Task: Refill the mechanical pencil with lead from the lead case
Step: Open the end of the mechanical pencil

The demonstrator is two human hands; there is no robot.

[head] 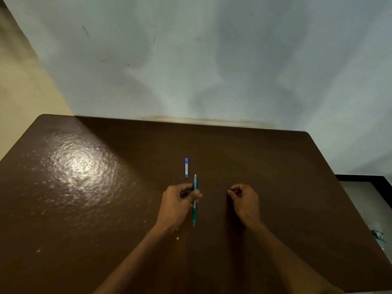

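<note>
A teal mechanical pencil [194, 211] is held upright-looking along the table, its length running away from me, with my left hand [178, 200] gripping its middle between thumb and fingers. Just beyond the pencil's far end lies a small lead case [186, 168], blue at both ends with a pale label, flat on the brown table [275, 177]. My right hand [244, 198] hovers to the right of the pencil with fingertips pinched together; whether something tiny sits between them is too small to tell.
The table's far edge meets a pale wall [212, 60]. A bright glare patch [78, 164] marks the left part of the tabletop. Off the table's right edge lies floor with a small teal object [377, 236].
</note>
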